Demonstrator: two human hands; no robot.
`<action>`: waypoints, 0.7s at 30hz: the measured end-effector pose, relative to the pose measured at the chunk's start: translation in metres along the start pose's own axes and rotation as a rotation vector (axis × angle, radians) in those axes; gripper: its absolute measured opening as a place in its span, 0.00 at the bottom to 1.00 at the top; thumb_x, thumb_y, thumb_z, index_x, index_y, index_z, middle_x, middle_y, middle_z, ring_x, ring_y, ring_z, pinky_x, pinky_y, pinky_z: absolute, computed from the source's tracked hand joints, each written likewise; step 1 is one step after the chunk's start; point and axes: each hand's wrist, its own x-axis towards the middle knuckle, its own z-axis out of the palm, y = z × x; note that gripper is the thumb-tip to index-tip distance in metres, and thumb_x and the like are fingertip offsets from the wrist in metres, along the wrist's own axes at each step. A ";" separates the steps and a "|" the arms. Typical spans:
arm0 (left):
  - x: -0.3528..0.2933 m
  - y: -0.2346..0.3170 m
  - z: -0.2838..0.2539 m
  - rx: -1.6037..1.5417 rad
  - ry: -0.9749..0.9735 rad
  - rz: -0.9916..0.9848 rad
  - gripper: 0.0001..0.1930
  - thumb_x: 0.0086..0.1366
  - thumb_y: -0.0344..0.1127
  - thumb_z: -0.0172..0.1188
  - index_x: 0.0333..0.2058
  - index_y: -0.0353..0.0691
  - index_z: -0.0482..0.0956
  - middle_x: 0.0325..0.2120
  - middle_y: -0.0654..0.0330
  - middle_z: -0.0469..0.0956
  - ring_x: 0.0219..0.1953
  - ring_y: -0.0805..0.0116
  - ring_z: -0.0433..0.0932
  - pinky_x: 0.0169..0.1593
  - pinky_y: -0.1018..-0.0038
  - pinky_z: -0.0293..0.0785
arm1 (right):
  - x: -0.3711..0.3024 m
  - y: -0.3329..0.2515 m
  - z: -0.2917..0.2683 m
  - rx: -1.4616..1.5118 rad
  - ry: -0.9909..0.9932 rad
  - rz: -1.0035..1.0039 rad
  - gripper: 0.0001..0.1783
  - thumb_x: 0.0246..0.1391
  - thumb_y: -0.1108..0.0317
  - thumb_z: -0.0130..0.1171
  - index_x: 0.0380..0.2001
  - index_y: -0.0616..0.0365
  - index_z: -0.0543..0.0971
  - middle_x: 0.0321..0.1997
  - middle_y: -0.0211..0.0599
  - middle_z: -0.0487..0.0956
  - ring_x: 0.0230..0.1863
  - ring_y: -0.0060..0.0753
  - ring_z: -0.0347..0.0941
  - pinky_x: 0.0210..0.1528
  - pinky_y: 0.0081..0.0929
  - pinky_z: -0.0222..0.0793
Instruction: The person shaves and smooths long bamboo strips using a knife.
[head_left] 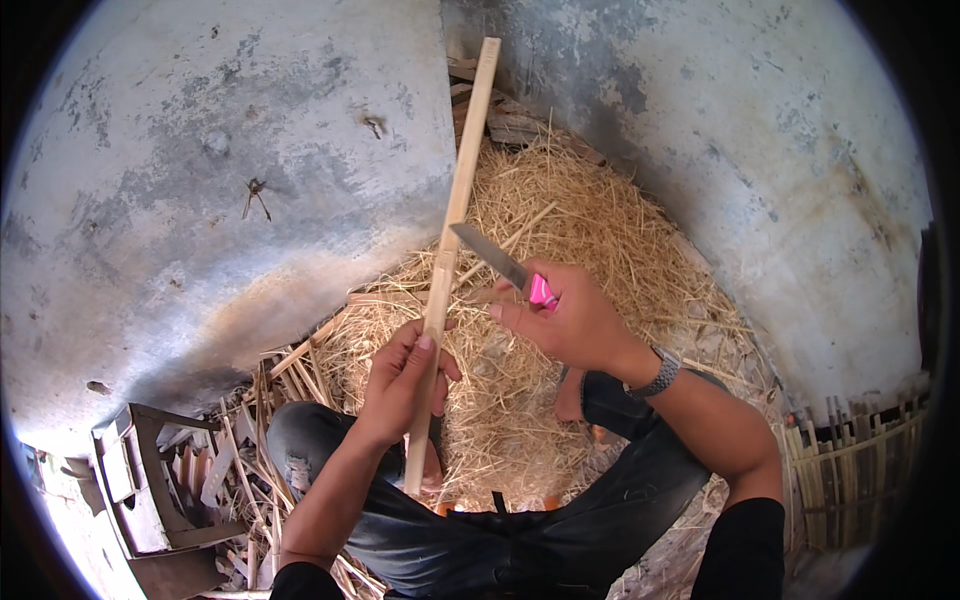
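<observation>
A long, pale strip of bamboo or wood [464, 180] slants up from between my knees, its far end leaning toward the wall corner. My left hand [402, 382] is closed around its lower part, the thumb lying along the top face. In my right hand [570, 318] is a knife [492, 256] with a pink handle and a grey blade. The blade points up and left, and its tip overlaps the strip a little above the middle; I cannot tell if it touches. Part of the handle is hidden by my fingers.
A heap of straw-like shavings [560, 210] covers the floor ahead and between my legs. Grey, peeling walls [300, 120] meet in front. A wooden frame [150, 480] with loose sticks is at the left. Upright slats [850, 470] stand at the right.
</observation>
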 end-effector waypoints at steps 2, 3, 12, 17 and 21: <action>-0.001 0.000 0.005 -0.008 -0.075 -0.011 0.19 0.80 0.42 0.44 0.60 0.35 0.69 0.26 0.60 0.78 0.17 0.78 0.70 0.23 0.81 0.67 | 0.002 0.000 0.001 0.094 -0.018 0.086 0.13 0.58 0.62 0.70 0.39 0.62 0.84 0.18 0.19 0.71 0.22 0.11 0.63 0.25 0.19 0.59; -0.003 -0.002 0.007 0.004 -0.117 0.002 0.20 0.80 0.42 0.44 0.61 0.35 0.68 0.27 0.60 0.79 0.17 0.78 0.71 0.24 0.81 0.68 | 0.003 -0.003 0.001 0.104 -0.033 0.099 0.14 0.59 0.61 0.70 0.39 0.62 0.84 0.19 0.18 0.71 0.23 0.11 0.63 0.25 0.19 0.58; -0.008 -0.009 0.005 0.075 -0.275 -0.037 0.17 0.79 0.37 0.49 0.57 0.32 0.73 0.30 0.56 0.83 0.22 0.77 0.77 0.28 0.81 0.74 | 0.012 0.005 -0.013 0.214 0.126 0.062 0.15 0.61 0.59 0.68 0.38 0.62 0.85 0.18 0.20 0.72 0.20 0.13 0.63 0.23 0.22 0.58; -0.008 -0.007 0.000 0.135 -0.298 -0.050 0.15 0.78 0.35 0.52 0.56 0.33 0.74 0.29 0.57 0.83 0.20 0.79 0.75 0.26 0.82 0.72 | 0.017 0.006 -0.054 0.241 0.314 0.161 0.18 0.64 0.57 0.65 0.37 0.66 0.83 0.20 0.21 0.71 0.22 0.13 0.62 0.24 0.23 0.58; -0.009 -0.003 0.000 0.186 -0.258 -0.032 0.16 0.78 0.36 0.50 0.58 0.34 0.73 0.27 0.60 0.82 0.17 0.83 0.69 0.23 0.84 0.65 | 0.008 0.001 -0.054 -0.056 0.370 -0.004 0.19 0.67 0.55 0.59 0.37 0.64 0.82 0.20 0.25 0.71 0.22 0.19 0.63 0.26 0.25 0.60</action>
